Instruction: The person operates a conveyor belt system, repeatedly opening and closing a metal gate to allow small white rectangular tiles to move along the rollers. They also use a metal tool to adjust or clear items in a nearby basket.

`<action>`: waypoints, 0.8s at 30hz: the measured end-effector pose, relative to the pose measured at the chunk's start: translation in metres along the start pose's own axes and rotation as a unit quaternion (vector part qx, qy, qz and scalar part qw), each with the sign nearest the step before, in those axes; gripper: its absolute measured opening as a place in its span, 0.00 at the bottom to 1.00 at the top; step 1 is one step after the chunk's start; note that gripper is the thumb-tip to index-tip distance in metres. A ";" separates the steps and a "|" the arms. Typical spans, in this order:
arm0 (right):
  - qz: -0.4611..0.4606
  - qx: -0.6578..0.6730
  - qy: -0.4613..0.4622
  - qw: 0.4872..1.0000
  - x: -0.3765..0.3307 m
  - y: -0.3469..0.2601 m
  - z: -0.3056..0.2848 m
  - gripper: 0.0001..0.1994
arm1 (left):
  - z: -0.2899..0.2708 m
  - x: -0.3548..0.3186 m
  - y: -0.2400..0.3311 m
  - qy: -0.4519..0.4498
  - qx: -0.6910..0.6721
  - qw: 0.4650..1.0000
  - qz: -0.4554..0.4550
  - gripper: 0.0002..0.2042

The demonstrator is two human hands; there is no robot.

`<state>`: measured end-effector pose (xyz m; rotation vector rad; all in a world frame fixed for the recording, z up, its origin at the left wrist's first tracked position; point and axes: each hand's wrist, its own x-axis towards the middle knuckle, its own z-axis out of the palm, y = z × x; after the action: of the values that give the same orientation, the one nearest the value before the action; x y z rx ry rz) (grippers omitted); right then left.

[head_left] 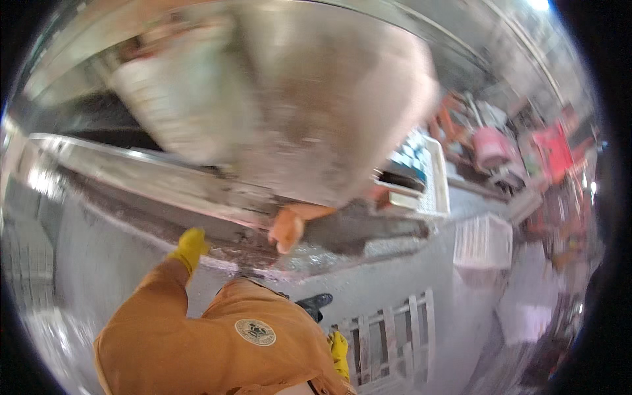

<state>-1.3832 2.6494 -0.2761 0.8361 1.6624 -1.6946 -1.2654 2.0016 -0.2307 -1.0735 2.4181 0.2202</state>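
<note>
The person wears orange overalls and yellow gloves, seen from above through a blurred fisheye view. The left hand [189,247] reaches up and forward on an outstretched arm, resting at or just beside the wet edge of a long metal bench [164,187] that runs slantwise across the view; whether its fingers are curled or spread cannot be told, and nothing shows in its grasp. The right hand [339,352] hangs low by the hip, near a dark boot [315,304], its fingers too hidden to judge. Just beyond the left hand, a pale orange-pink lump [289,227], perhaps fish or meat, lies at the bench edge, untouched by either hand. A large blurred metal hood or tub [316,99] looms over the bench. To the right stand a white crate [431,181], another white crate [484,240] on the wet floor, a wooden pallet [388,336], and red and pink containers [520,151] farther off. By the look of things, the lump has not been taken up.
</note>
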 end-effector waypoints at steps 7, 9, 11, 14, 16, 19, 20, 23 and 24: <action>0.110 -0.053 0.151 0.981 -0.012 0.033 -0.207 0.16 | -0.014 -0.032 0.334 -0.053 -0.173 0.919 0.351 0.29; 0.111 -0.084 0.175 0.975 -0.002 0.021 -0.236 0.18 | -0.039 -0.017 0.410 0.054 -0.244 0.870 0.425 0.28; 0.073 -0.152 0.169 0.971 -0.004 -0.014 -0.241 0.16 | -0.091 -0.009 0.475 0.119 -0.317 0.820 0.462 0.27; 0.084 -0.082 0.149 0.982 0.022 -0.065 -0.241 0.12 | -0.173 0.016 0.548 0.210 -0.354 0.797 0.443 0.27; 0.093 0.052 0.150 0.983 0.063 -0.090 -0.230 0.13 | -0.224 0.044 0.582 0.272 -0.394 0.777 0.409 0.27; 0.006 0.083 0.122 0.989 0.097 -0.152 -0.160 0.14 | -0.293 0.108 0.609 0.443 -0.338 0.751 0.355 0.28; -0.014 0.056 0.110 0.992 0.096 -0.177 -0.139 0.14 | -0.307 0.138 0.613 0.464 -0.340 0.749 0.329 0.28; -0.066 0.015 0.086 0.994 0.109 -0.233 -0.109 0.13 | -0.335 0.228 0.602 0.518 -0.309 0.764 0.229 0.32; -0.054 0.025 0.093 0.994 0.102 -0.251 -0.103 0.13 | -0.345 0.249 0.600 0.471 -0.311 0.807 0.173 0.34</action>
<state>-1.6424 2.7576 -0.2045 0.9692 1.8243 -1.7835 -1.9735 2.1311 -0.0804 -1.1465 3.6100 0.8181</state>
